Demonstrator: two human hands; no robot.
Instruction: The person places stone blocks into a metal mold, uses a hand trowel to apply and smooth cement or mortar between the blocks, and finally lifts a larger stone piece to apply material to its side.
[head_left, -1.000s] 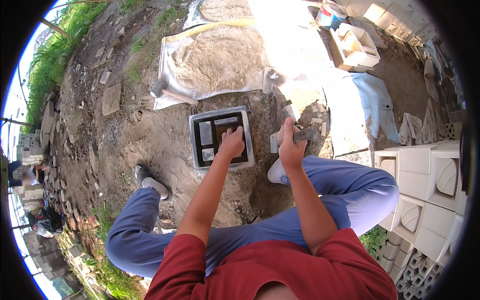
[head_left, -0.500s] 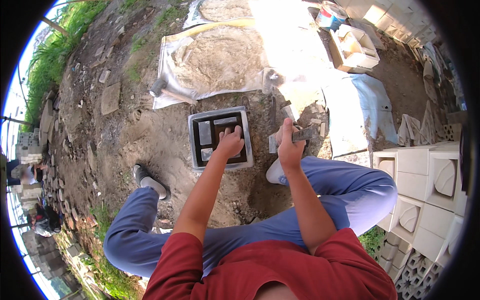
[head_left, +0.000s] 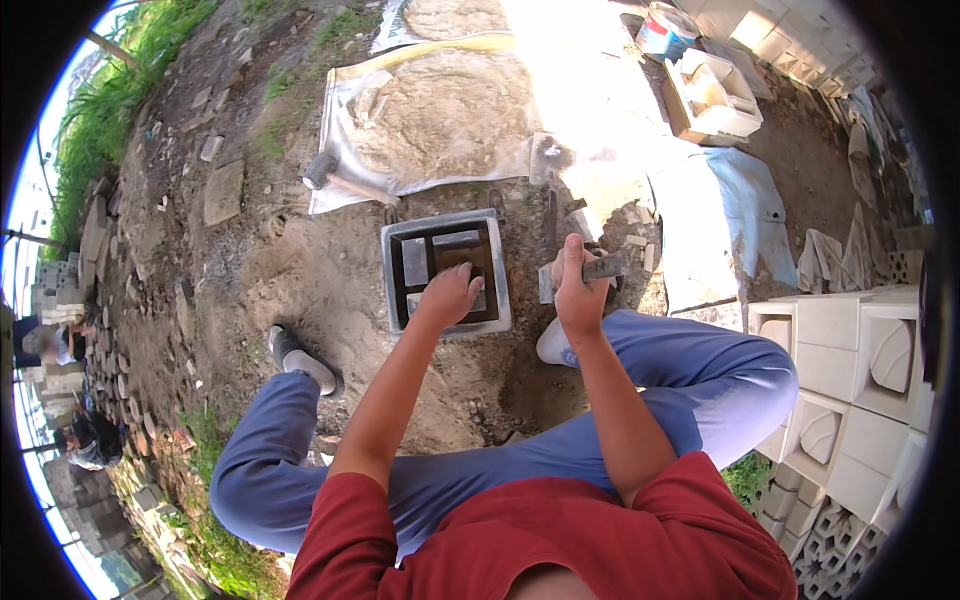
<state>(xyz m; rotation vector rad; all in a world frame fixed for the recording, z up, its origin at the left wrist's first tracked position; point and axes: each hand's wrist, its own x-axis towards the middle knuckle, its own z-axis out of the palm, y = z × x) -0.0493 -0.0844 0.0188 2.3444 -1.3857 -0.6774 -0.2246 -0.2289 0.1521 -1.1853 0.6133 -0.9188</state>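
Observation:
A square grey metal mould stands on the dirt between my feet, with grey rectangular blocks inside and dark gaps around them. My left hand reaches over its near side, fingers loosely apart and bent down toward the lower right block. Nothing shows in that hand, though its fingertips are partly hidden. To the right of the mould, my right hand is closed, thumb up, around a flat grey metal tool. The tool sticks out on both sides of the fist; its exact kind is unclear.
A mallet lies against a sheet bearing pale powder. A trowel-like plate lies beyond the mould. Pale hollow blocks are stacked at right; a cream block and bucket stand far right.
My left hand has drawn slightly back and left within the mould, its fingers less spread. My right hand stays nearly still with the metal tool.

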